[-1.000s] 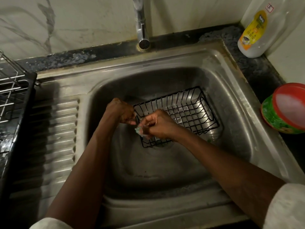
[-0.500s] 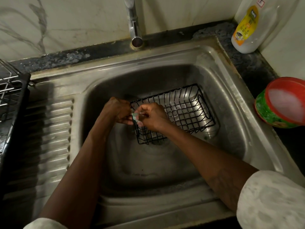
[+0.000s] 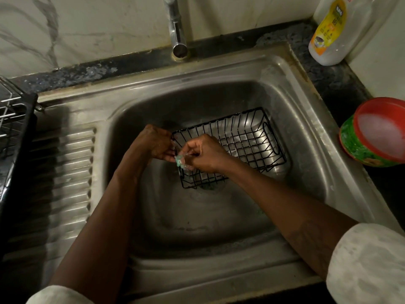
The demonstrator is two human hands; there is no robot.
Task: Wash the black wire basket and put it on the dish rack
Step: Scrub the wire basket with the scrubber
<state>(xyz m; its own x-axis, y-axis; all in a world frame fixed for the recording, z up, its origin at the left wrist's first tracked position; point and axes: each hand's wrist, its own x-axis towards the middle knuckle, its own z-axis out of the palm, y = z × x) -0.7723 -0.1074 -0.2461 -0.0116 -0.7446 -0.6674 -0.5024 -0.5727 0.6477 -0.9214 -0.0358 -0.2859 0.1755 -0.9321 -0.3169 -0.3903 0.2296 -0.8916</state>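
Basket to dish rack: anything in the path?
Nothing visible. The black wire basket sits in the sink basin, left hand gripping its left rim, right hand pinching a green scrubber against it. Between it and the dish rack at the left edge lies only the ribbed drainboard; the rack is mostly out of frame.

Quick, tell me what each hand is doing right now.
Left hand: curled round the left end of the black wire basket, holding it.
Right hand: pinching a small green scrub pad at the basket's rim.
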